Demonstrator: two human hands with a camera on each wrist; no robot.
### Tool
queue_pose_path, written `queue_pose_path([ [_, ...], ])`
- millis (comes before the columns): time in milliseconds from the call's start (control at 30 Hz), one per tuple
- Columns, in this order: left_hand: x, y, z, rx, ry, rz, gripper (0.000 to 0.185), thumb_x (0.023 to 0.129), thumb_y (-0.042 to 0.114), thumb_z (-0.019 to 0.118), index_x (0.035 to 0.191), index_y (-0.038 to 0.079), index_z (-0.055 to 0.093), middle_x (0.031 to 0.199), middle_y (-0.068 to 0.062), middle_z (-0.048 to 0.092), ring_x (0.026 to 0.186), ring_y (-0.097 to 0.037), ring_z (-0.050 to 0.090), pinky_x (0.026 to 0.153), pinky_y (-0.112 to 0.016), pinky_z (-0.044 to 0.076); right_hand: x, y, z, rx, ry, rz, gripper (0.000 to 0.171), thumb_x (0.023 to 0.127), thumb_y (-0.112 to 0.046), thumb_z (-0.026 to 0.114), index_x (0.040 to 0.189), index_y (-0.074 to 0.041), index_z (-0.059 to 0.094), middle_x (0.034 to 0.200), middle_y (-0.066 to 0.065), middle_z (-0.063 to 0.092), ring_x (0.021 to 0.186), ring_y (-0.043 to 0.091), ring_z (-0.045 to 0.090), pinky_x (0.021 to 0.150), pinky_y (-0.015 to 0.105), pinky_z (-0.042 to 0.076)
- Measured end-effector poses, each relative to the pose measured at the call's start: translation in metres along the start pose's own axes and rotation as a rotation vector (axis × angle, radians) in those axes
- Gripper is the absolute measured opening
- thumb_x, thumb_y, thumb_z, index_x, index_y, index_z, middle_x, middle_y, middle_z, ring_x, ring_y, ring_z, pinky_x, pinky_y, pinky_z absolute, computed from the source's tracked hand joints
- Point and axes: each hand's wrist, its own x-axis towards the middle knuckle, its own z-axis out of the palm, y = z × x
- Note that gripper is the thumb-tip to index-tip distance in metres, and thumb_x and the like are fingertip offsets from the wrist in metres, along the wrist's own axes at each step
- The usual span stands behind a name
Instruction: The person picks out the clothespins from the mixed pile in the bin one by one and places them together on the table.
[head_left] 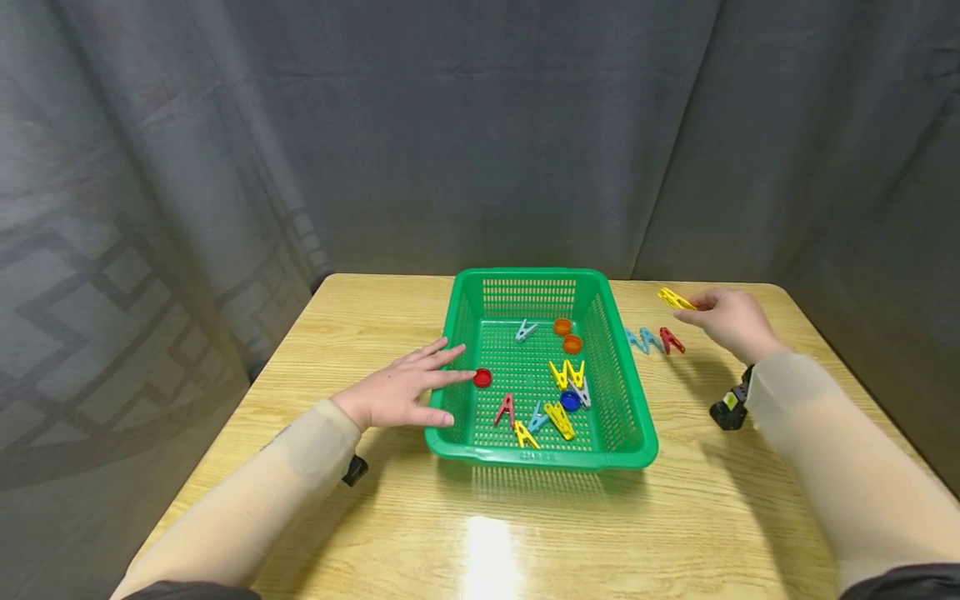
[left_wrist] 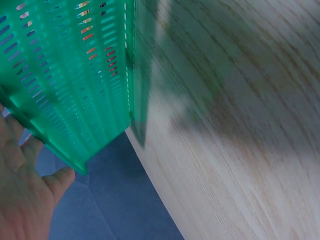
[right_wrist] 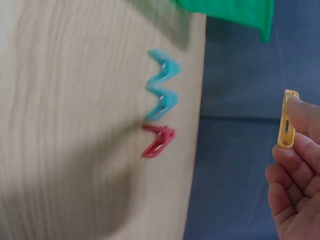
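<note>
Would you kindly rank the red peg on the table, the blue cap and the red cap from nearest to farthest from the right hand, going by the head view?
1. Red peg: on the table, close to the right hand.
2. Blue cap: inside the basket, right of its middle.
3. Red cap: inside, by the left wall.

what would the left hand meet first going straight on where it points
Perhaps the red cap in the green basket, next in line past the left hand in the head view; depth is unclear, so it may pass above.
</note>
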Motion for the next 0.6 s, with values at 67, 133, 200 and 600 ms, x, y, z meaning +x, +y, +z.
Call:
queue_pose_path([
  [67, 0.0, 0.0, 0.0, 0.0, 0.0, -0.003, 0.069, 0.088, 0.061, 0.056, 0.148, 0.031, 0.039, 0.161, 0.002, 0.012, 0.147, -0.023, -0.002, 0.115, -0.052, 0.013, 0.0, 0.006, 0.002, 0.004, 0.018, 0.016, 0.063, 0.093, -0.047, 0.059, 0.123, 0.008, 0.055, 0.117, 0.029, 0.055, 0.093, 0.036, 0.051, 0.069, 0.042, 0.045],
  [133, -0.001, 0.001, 0.0, -0.004, 0.001, -0.002, 0.07, 0.088, 0.061, 0.056, 0.148, 0.031, 0.039, 0.161, 0.002, 0.012, 0.147, -0.023, -0.002, 0.115, -0.052, 0.013, 0.0, 0.012, 0.004, 0.009, 0.03, 0.036, 0.063, 0.093, -0.047, 0.059, 0.122, 0.008, 0.056, 0.116, 0.028, 0.056, 0.089, 0.033, 0.05, 0.066, 0.038, 0.042],
  [200, -0.001, 0.0, 0.0, -0.002, 0.001, -0.004, 0.07, 0.088, 0.062, 0.055, 0.148, 0.031, 0.039, 0.161, 0.002, 0.012, 0.147, -0.023, -0.002, 0.115, -0.052, 0.013, 0.0, 0.018, 0.007, 0.011, 0.037, 0.056, 0.064, 0.093, -0.048, 0.057, 0.123, 0.008, 0.055, 0.116, 0.028, 0.055, 0.089, 0.033, 0.05, 0.065, 0.037, 0.041],
  [600, 0.001, 0.001, 0.0, -0.012, -0.002, -0.009, 0.07, 0.087, 0.057, 0.06, 0.148, 0.029, 0.04, 0.161, 0.002, 0.012, 0.147, -0.023, -0.002, 0.115, -0.052, 0.011, 0.0, 0.046, 0.024, 0.005, 0.045, 0.164, 0.062, 0.094, -0.043, 0.058, 0.124, 0.011, 0.053, 0.122, 0.032, 0.052, 0.103, 0.045, 0.051, 0.08, 0.053, 0.044],
])
